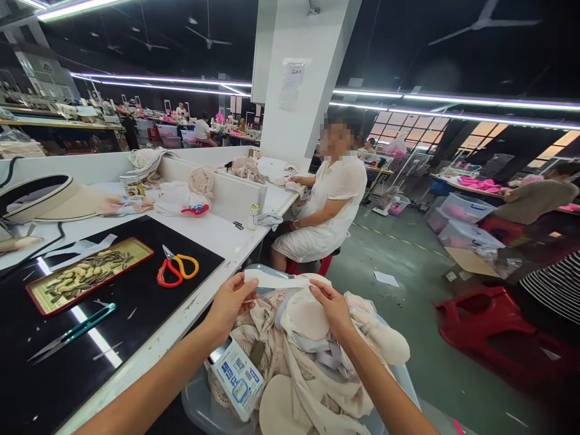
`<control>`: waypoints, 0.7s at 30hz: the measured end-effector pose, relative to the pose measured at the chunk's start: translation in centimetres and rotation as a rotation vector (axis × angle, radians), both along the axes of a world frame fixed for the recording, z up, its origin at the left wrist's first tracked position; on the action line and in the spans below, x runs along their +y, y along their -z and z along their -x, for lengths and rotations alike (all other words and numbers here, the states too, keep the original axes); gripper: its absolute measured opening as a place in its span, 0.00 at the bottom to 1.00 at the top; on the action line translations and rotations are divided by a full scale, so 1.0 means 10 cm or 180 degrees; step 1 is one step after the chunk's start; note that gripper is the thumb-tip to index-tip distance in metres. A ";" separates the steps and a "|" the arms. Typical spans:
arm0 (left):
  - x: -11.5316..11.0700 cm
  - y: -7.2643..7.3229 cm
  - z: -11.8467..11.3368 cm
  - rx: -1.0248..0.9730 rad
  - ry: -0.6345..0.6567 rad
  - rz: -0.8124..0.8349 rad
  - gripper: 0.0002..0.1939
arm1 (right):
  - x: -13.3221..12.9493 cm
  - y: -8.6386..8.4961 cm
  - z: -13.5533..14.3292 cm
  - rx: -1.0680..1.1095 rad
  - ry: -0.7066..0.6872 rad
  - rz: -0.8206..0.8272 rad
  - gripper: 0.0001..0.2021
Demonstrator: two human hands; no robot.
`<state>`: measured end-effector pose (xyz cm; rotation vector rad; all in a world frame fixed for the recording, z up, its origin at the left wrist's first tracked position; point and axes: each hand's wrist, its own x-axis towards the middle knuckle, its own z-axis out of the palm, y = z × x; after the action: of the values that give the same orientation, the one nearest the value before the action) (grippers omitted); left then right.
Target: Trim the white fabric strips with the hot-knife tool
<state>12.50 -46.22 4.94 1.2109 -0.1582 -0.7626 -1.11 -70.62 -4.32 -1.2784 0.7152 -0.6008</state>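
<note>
Between my hands a cream fabric strap [276, 281] of a bra is stretched above a heap of bras. My left hand [232, 305] pinches its left end, thumb on top. My right hand [330, 302] grips the other end, close to a pale bra cup [308, 314]. Below lie more beige bras [290, 399], piled in a translucent plastic bin [199, 405]. A phone in a printed white case [238, 377] leans on the pile under my left wrist.
On the black mat [149, 338] to the left lie scissors [174, 266], teal thread snips [75, 332] and a tray [147, 246] of peanuts and seeds. A sun visor [67, 202] lies behind. A seated co-worker [333, 199] is ahead; red stools [489, 338] stand right.
</note>
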 end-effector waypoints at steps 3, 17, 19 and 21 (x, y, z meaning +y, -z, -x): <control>-0.01 -0.01 0.03 0.0043 0.0090 -0.0001 0.29 | 0.00 -0.01 -0.02 -0.0004 0.0050 -0.0059 0.16; -0.07 0.27 0.04 0.0073 0.0324 -0.0073 0.24 | 0.00 -0.18 -0.06 -0.0275 0.0278 -0.0668 0.16; -0.11 0.32 0.06 0.0113 0.0410 -0.0056 0.24 | -0.02 -0.21 -0.05 -0.0376 0.0277 -0.0731 0.16; -0.16 0.37 0.10 0.0148 0.0501 -0.0044 0.26 | -0.05 -0.26 -0.05 -0.0536 0.0249 -0.0748 0.15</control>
<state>11.53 -47.86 1.23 1.2026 -0.2120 -0.9295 -0.64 -71.14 -1.72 -0.9743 0.6765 -0.6593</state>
